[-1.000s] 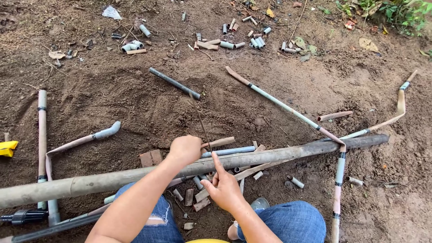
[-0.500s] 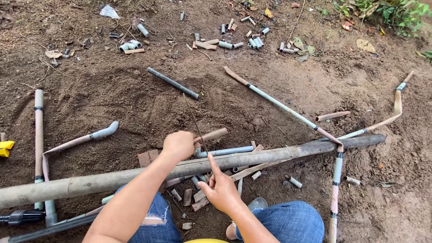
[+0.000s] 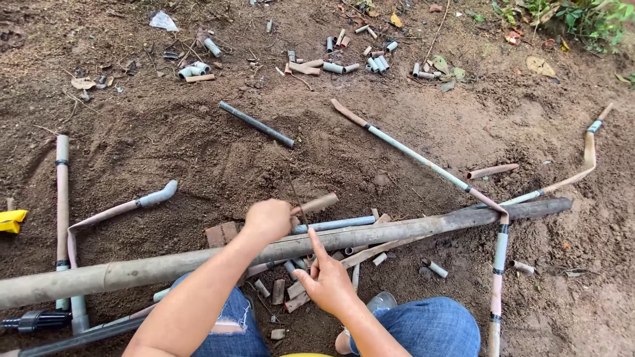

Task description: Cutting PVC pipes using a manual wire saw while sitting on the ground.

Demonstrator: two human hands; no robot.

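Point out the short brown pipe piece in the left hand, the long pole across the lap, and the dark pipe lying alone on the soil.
short brown pipe piece (image 3: pixel 321 202), head view, free end.
long pole (image 3: pixel 397 231), head view, mid-shaft.
dark pipe (image 3: pixel 256 124), head view, middle.

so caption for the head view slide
Left hand holds a short brown pipe piece over a long pole; right hand points.

Lighting: even, soft daylight across the whole view, no glare or burnt-out spots. Shadows are faint and short; a thin dark band lies under the long pole (image 3: pixel 284 250) just below the left hand (image 3: pixel 268 220), and soft shade sits beneath the right hand (image 3: pixel 329 285). Focus is sharp from both hands outward to the soil beyond them. Slight wide-angle bending shows towards the frame edges. Motion blur is negligible.
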